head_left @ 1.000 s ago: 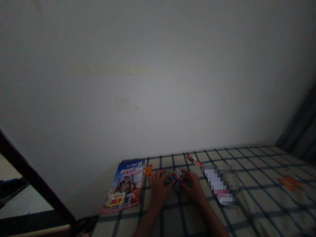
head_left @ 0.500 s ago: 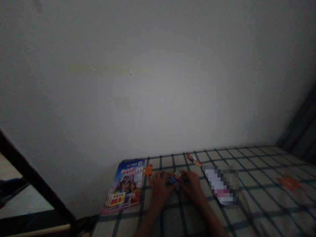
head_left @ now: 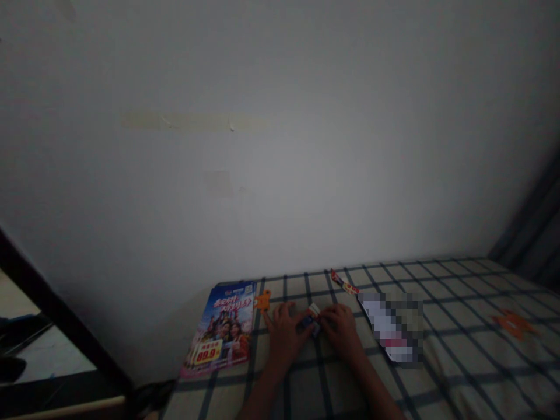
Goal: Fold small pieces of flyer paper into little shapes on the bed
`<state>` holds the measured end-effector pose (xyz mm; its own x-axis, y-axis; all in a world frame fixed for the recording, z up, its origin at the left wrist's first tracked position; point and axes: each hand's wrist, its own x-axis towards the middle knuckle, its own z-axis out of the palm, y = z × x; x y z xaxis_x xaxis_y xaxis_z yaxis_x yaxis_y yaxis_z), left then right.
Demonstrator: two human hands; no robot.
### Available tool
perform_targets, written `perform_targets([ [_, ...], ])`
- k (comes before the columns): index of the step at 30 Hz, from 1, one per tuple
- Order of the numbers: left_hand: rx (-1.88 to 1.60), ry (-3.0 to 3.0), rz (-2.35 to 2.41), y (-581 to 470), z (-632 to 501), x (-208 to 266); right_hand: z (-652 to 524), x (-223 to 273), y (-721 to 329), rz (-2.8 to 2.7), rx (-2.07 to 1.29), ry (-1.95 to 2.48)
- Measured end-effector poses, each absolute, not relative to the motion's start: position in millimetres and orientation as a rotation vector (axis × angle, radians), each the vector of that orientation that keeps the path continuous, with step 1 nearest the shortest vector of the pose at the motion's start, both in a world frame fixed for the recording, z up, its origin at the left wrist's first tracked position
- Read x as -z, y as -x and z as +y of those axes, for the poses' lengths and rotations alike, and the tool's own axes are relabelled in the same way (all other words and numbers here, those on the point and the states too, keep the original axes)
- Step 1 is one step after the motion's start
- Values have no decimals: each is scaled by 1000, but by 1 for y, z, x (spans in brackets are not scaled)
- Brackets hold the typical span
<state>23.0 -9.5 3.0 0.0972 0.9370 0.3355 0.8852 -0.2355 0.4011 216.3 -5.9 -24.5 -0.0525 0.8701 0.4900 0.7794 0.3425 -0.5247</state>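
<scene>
A small folded piece of printed paper (head_left: 314, 311), blue with white and a bit of red, lies low over the checked cloth between my hands. My left hand (head_left: 285, 329) pinches its left side with thumb and fingers. On the opposite side, the fingers of my right hand (head_left: 342, 325) are closed on the paper's edge. Parts of the paper are hidden behind the fingertips. Just left of my left hand is a small orange figure-like piece (head_left: 262, 301), beside a stack of blue and pink printed flyers (head_left: 227, 318).
A checked cloth (head_left: 301, 391) covers the surface up against a plain wall (head_left: 306, 146). To the right lie a torn printed paper strip (head_left: 345, 283), a blurred-out white and dark item (head_left: 380, 324) and an orange piece (head_left: 515, 324). A dark bar (head_left: 65, 315) slants at left.
My fingers have closed in over the folded paper, so less of its printed face shows. The right hand has shifted slightly left; the other things lie where they were.
</scene>
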Motion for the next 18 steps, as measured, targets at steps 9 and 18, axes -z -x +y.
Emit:
perform_targets([
  [9, -820, -2230, 1876, -24, -11, -6, -5, 23, -218, -1830, -235, 1456],
  [18, -797, -2218, 1871, -25, -14, -12, -1, 26, -220, -1852, -231, 1443],
])
